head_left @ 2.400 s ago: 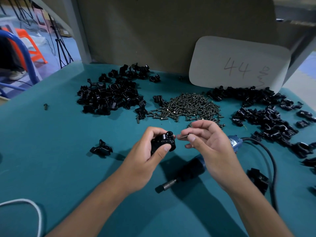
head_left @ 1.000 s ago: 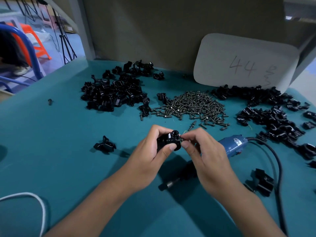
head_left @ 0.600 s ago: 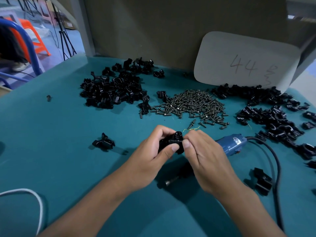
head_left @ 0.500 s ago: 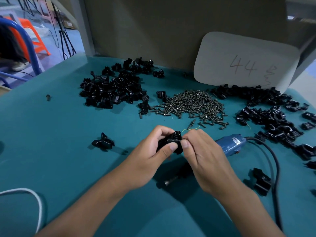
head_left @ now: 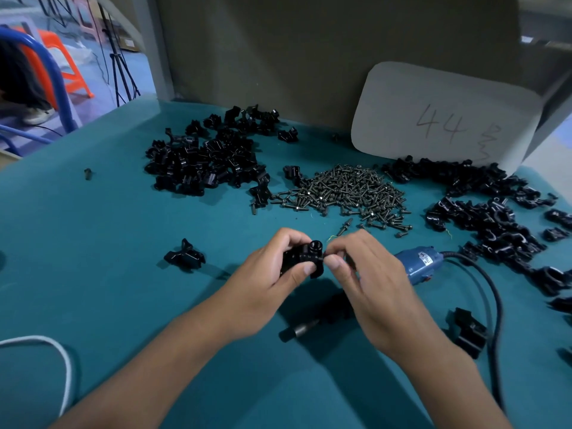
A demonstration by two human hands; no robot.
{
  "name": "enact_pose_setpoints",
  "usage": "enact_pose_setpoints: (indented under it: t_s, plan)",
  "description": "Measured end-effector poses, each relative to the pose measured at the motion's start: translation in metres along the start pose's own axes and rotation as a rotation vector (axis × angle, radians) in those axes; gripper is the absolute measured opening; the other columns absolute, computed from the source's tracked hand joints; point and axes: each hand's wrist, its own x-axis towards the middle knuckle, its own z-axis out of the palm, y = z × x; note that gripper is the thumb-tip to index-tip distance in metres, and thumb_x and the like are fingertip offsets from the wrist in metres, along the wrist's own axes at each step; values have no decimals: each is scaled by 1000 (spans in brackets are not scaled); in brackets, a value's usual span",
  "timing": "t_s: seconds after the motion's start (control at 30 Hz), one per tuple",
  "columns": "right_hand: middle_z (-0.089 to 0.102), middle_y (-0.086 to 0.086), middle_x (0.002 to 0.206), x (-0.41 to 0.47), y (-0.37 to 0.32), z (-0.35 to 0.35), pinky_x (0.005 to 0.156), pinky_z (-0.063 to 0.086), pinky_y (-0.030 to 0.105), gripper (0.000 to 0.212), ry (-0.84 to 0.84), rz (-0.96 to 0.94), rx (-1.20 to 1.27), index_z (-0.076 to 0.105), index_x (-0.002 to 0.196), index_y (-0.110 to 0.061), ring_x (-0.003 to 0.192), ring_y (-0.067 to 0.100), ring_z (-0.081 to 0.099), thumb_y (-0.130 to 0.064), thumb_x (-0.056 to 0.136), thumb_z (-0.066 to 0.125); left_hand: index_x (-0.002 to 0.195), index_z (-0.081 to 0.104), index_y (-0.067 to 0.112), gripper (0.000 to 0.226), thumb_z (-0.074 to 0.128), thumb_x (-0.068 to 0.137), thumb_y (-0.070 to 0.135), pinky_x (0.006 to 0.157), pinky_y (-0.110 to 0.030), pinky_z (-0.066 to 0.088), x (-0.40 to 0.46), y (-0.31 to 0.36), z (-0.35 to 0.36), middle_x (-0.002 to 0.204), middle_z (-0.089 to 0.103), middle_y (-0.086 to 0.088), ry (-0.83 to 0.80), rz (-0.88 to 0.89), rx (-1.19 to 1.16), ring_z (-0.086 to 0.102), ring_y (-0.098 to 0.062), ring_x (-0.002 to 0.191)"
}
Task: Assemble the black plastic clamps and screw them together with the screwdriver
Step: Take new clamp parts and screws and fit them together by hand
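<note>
My left hand [head_left: 266, 280] grips a black plastic clamp [head_left: 301, 258] above the teal table [head_left: 93, 243], thumb and fingers curled round it. My right hand [head_left: 365, 280] meets the clamp's right side, thumb and forefinger pinched together against it; the screw it held earlier is hidden between the fingertips. The blue electric screwdriver [head_left: 418, 263] lies on the table under my right hand, its metal bit end [head_left: 298, 329] poking out toward me. A heap of dark screws [head_left: 346, 190] lies behind my hands.
Piles of black clamp parts lie at the back left [head_left: 210, 156] and right [head_left: 483, 209]. A single clamp piece [head_left: 184, 257] sits left of my hands, another [head_left: 469, 331] at the right by the black cord [head_left: 492, 292]. A white card marked 44 [head_left: 442, 119] leans behind. White cable [head_left: 62, 360] lies at the left.
My right hand brought the screw from a small gap up to the clamp's right side and now presses against it. The left hand kept its hold on the clamp.
</note>
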Motion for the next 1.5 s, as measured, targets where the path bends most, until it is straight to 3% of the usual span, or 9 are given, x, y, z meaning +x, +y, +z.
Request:
enact_pose_setpoints:
  t_s: [0.1, 0.17, 0.37, 0.47, 0.73, 1.0, 1.23, 1.37, 1.5]
  plan:
    - [58, -20, 88, 1, -4, 2, 75, 37, 7, 7, 82, 29, 102, 59, 96, -29, 88, -3, 55, -33, 100, 58, 121, 51, 22, 29, 52, 98, 40, 88, -32, 47, -1, 4, 2, 108, 62, 10, 37, 17, 40, 60, -8, 101]
    - [62, -23, 88, 2, -6, 5, 74, 39, 4, 10, 146, 26, 143, 61, 96, -27, 87, -7, 58, -22, 94, 69, 122, 52, 21, 27, 54, 99, 35, 93, -38, 47, -1, 5, 1, 113, 64, 6, 60, 15, 33, 61, -12, 106]
    - [72, -11, 94, 4, -2, 6, 82, 55, 42, 21, 152, 156, 574, 64, 95, -37, 94, 16, 70, -25, 83, 77, 122, 51, 27, 30, 56, 96, 41, 95, -46, 50, -1, 5, 1, 114, 65, 11, 60, -3, -17, 63, -14, 108]
    - [73, -4, 94, 6, 0, 4, 85, 56, 47, 21, 127, 176, 680, 67, 93, -35, 92, 17, 70, -32, 77, 80, 120, 50, 30, 35, 70, 92, 35, 99, -43, 51, 0, 2, 2, 116, 67, 14, 41, -31, -40, 64, -10, 113]
    - [75, 0, 91, 5, 1, 6, 82, 57, 38, 22, 79, 209, 719, 72, 91, -30, 87, 14, 70, -17, 79, 84, 115, 54, 23, 31, 73, 92, 16, 92, -35, 52, 1, 1, 2, 111, 71, 9, 127, -14, 38, 66, -8, 105]
    - [76, 2, 90, 7, 0, 6, 81, 55, 22, 16, 93, 228, 784, 74, 89, -19, 86, 13, 71, -19, 74, 80, 123, 54, 26, 30, 61, 98, 41, 96, -42, 50, -1, 6, -1, 116, 69, 11, 74, 0, 1, 64, -10, 112]
    - [76, 1, 92, 7, 3, 8, 82, 56, 34, 16, 73, 259, 743, 75, 92, -29, 87, 17, 72, -31, 76, 79, 122, 55, 25, 23, 60, 100, 30, 97, -39, 50, -2, 6, -2, 119, 69, 14, 63, 11, 11, 63, -9, 115]
    - [69, -16, 77, 5, 2, 10, 66, 43, 13, 21, 107, 221, 467, 69, 84, -32, 70, 3, 61, -53, 84, 69, 123, 56, 24, 23, 62, 101, 24, 98, -31, 48, 0, 4, 0, 121, 67, 18, 71, 28, 11, 61, -4, 118]
    - [50, -10, 77, 5, 0, 14, 63, 33, 11, 35, 131, 80, 148, 47, 74, -32, 71, 5, 49, -55, 100, 45, 121, 55, 28, 24, 61, 98, 33, 95, -33, 50, -1, 2, 4, 117, 68, 14, 69, 33, 3, 62, -9, 114]
